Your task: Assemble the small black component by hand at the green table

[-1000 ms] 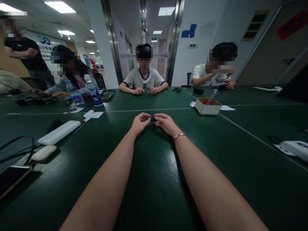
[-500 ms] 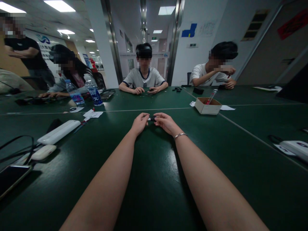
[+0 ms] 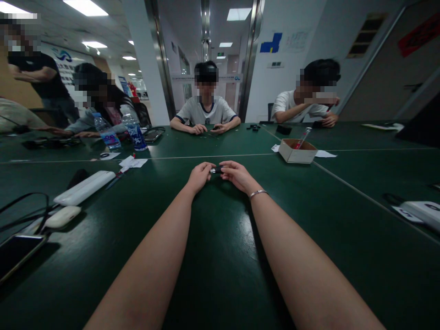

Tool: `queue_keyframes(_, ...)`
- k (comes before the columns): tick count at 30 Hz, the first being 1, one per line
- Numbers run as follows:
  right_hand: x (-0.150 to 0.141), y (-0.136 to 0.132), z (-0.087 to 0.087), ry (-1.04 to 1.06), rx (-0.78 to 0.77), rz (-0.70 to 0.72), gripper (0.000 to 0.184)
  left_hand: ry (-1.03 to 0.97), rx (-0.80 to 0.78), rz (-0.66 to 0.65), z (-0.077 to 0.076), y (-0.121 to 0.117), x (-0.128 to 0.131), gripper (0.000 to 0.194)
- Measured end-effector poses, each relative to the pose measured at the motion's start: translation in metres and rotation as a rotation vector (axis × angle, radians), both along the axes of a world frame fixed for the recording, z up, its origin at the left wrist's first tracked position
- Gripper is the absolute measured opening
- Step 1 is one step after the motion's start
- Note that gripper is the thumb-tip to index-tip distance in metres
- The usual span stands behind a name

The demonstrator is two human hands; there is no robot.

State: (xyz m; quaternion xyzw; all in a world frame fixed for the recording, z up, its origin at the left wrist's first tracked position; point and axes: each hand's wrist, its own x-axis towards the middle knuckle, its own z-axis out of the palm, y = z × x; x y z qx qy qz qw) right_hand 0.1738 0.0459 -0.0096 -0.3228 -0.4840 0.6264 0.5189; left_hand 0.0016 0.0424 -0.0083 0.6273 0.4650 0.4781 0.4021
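Observation:
Both my arms reach forward over the dark green table [image 3: 220,256]. Between my fingertips is a small black object with a shiny silver end [image 3: 216,170], much like a USB stick in shape. My left hand [image 3: 200,176] pinches it at the silver end. From the other side, my right hand [image 3: 237,174] grips the black part between thumb and fingers. The fingers cover both ends, so its exact kind does not show. A silver bracelet [image 3: 257,194] circles my right wrist.
A small open box [image 3: 297,152] with a clear tube in it stands right of my hands. Left lie a long white device [image 3: 85,188], a phone [image 3: 20,252] and cables. Two water bottles [image 3: 135,132] stand farther back. A person [image 3: 206,107] sits opposite; others are at both sides.
My left fingertips have shifted slightly on the object, and a little more of its silver end shows. My right hand is almost still.

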Motion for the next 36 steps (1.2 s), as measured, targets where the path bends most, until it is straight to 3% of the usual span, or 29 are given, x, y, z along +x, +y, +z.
queue_keyframes(29,-0.0009,-0.0005,0.0005,0.01,-0.014,-0.014,0.018,-0.017,0.09,-0.014,-0.0086,0.0049,-0.0011,0.026)
queue_keyframes(36,-0.0009,-0.0024,0.0025,0.004,-0.029,-0.021,0.018,-0.009,0.048,-0.01,-0.0042,0.0008,-0.0011,0.024)
